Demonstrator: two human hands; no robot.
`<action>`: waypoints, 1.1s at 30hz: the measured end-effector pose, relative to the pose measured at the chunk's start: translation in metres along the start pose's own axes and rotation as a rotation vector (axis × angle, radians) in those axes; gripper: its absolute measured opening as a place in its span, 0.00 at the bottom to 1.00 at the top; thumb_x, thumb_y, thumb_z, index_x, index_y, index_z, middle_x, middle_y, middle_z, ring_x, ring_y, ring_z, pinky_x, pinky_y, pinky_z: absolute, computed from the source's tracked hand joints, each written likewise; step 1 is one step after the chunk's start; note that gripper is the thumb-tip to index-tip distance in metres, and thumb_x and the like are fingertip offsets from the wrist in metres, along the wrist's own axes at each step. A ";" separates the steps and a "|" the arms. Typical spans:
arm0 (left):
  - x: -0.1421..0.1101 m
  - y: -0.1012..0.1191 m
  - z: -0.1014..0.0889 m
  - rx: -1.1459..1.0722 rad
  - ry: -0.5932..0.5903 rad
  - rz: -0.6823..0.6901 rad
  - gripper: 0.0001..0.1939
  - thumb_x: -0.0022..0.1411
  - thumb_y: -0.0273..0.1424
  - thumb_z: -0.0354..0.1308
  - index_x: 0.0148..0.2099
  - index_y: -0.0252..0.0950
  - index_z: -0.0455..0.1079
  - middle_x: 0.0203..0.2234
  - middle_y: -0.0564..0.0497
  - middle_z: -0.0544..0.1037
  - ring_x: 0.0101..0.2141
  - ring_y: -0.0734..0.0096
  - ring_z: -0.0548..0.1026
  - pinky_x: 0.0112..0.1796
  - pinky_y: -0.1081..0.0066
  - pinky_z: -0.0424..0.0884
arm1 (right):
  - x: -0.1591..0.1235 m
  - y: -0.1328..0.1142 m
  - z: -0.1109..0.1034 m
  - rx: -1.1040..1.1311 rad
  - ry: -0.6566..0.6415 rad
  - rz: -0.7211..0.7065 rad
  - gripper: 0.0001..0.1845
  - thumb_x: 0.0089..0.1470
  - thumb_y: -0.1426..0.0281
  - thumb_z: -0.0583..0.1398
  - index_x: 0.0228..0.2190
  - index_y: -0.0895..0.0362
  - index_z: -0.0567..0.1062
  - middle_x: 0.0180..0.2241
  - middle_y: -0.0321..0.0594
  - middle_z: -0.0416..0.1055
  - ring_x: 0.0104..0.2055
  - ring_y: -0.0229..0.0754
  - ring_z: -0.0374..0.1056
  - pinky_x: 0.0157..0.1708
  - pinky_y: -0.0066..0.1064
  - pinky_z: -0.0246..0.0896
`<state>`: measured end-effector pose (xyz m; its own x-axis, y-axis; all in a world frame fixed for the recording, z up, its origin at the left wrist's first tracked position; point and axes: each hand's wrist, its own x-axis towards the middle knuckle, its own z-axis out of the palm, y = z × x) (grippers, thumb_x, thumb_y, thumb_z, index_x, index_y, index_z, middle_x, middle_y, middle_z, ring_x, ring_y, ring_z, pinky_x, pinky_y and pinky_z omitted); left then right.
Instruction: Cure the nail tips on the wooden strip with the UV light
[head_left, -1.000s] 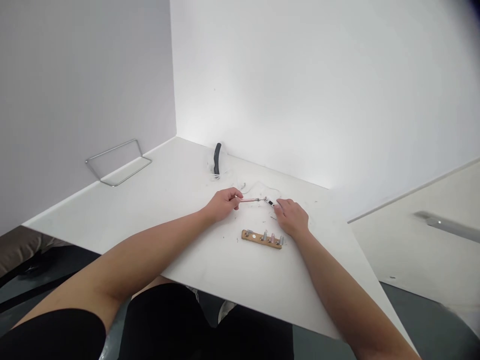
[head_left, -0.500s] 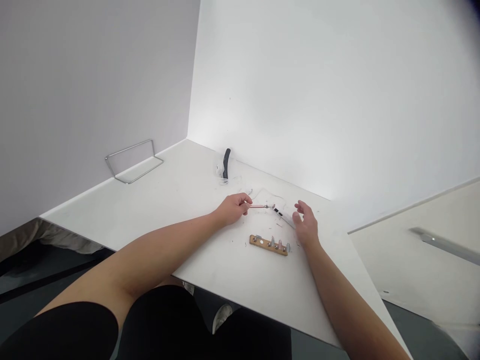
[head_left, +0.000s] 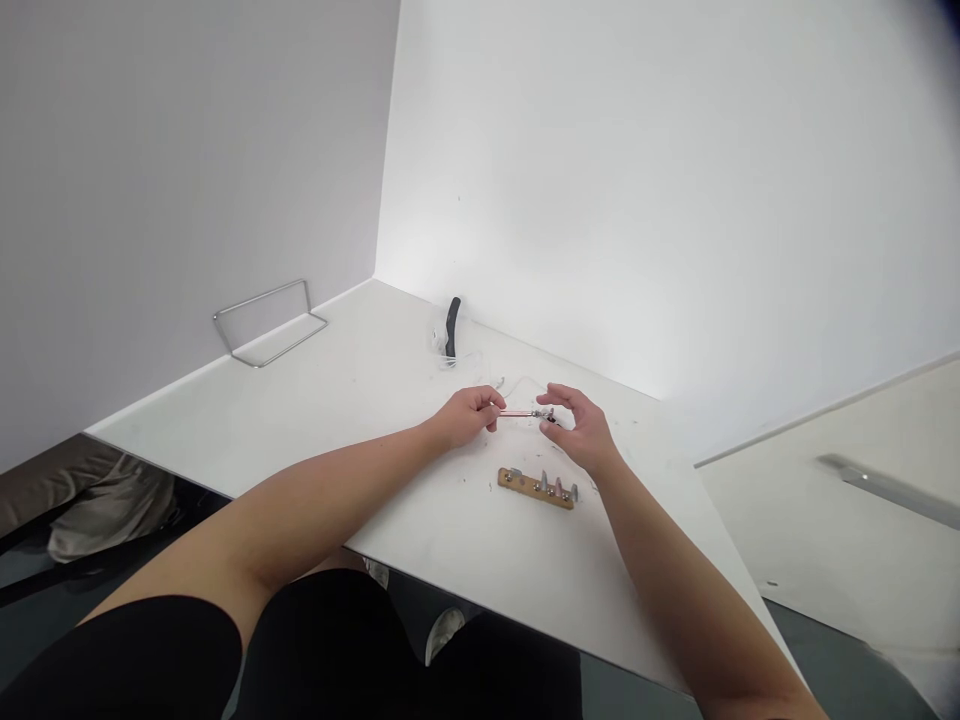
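Note:
My left hand (head_left: 471, 415) is closed in a pinch on a thin pink pen-like rod (head_left: 514, 413), which points right, above the white table. The rod's silver tip (head_left: 537, 413) ends near the fingers of my right hand (head_left: 576, 425). That hand is open, thumb and fingers apart on either side of the tip; whether they touch it I cannot tell. Part of a small dark piece (head_left: 552, 419) shows between them, and the rest is hidden. Closer to me lies a short wooden strip (head_left: 536, 488) bearing silver knobs and several upright grey and pinkish nail-shaped pieces (head_left: 558, 487).
A black curved object (head_left: 453, 328) with a clear part and a white cable (head_left: 448, 363) lies near the back wall. A bent metal wire frame (head_left: 279, 360) stands at the left wall. Small dark specks dot the white table (head_left: 435, 540). A person's trouser leg (head_left: 112, 510) shows at lower left.
My right hand has moved left, from beside the white strip with black squares to around the rod's silver tip, now covering most of that strip. My left hand stays put.

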<state>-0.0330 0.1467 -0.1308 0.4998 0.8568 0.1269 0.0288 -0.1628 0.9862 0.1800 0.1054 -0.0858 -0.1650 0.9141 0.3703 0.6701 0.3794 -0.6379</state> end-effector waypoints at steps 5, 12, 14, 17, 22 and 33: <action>0.001 -0.001 0.001 -0.027 0.006 0.009 0.08 0.53 0.31 0.49 0.36 0.35 0.65 0.20 0.55 0.71 0.20 0.81 0.61 0.26 0.77 0.58 | 0.002 0.002 0.006 0.055 0.005 0.055 0.22 0.44 0.68 0.61 0.44 0.54 0.66 0.35 0.41 0.73 0.42 0.43 0.67 0.46 0.43 0.58; 0.002 -0.001 0.000 -0.037 0.003 0.008 0.09 0.53 0.31 0.49 0.37 0.35 0.65 0.19 0.55 0.71 0.19 0.81 0.59 0.24 0.77 0.56 | 0.001 0.002 0.012 0.115 0.042 0.070 0.21 0.42 0.69 0.62 0.41 0.55 0.68 0.34 0.41 0.73 0.40 0.43 0.68 0.46 0.43 0.59; 0.001 -0.001 0.000 -0.030 0.000 0.010 0.09 0.53 0.31 0.50 0.37 0.34 0.66 0.19 0.55 0.71 0.19 0.81 0.59 0.24 0.77 0.56 | 0.002 0.002 0.013 0.124 0.052 0.064 0.21 0.42 0.69 0.62 0.41 0.55 0.68 0.33 0.40 0.73 0.40 0.42 0.68 0.46 0.43 0.58; 0.000 0.002 -0.001 -0.028 -0.002 0.008 0.09 0.53 0.31 0.49 0.36 0.35 0.65 0.19 0.55 0.71 0.19 0.81 0.59 0.24 0.77 0.56 | 0.002 0.003 0.013 0.157 0.049 0.082 0.21 0.42 0.69 0.63 0.41 0.55 0.68 0.32 0.40 0.73 0.40 0.43 0.68 0.46 0.44 0.58; 0.000 0.004 0.000 -0.064 -0.013 -0.006 0.08 0.52 0.30 0.50 0.36 0.34 0.65 0.19 0.55 0.70 0.19 0.81 0.60 0.25 0.77 0.56 | 0.005 0.004 0.012 0.311 0.022 0.102 0.24 0.40 0.69 0.64 0.42 0.55 0.68 0.31 0.40 0.73 0.39 0.44 0.68 0.45 0.44 0.59; 0.002 0.001 0.000 -0.206 -0.067 0.025 0.08 0.53 0.30 0.51 0.36 0.33 0.65 0.18 0.54 0.71 0.18 0.82 0.60 0.24 0.77 0.55 | 0.007 0.001 0.014 0.600 -0.030 0.210 0.29 0.38 0.65 0.65 0.45 0.51 0.64 0.28 0.37 0.73 0.37 0.43 0.68 0.42 0.41 0.60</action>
<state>-0.0317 0.1480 -0.1301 0.5546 0.8182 0.1515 -0.1587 -0.0747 0.9845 0.1693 0.1143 -0.0929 -0.0999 0.9782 0.1822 0.1701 0.1972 -0.9655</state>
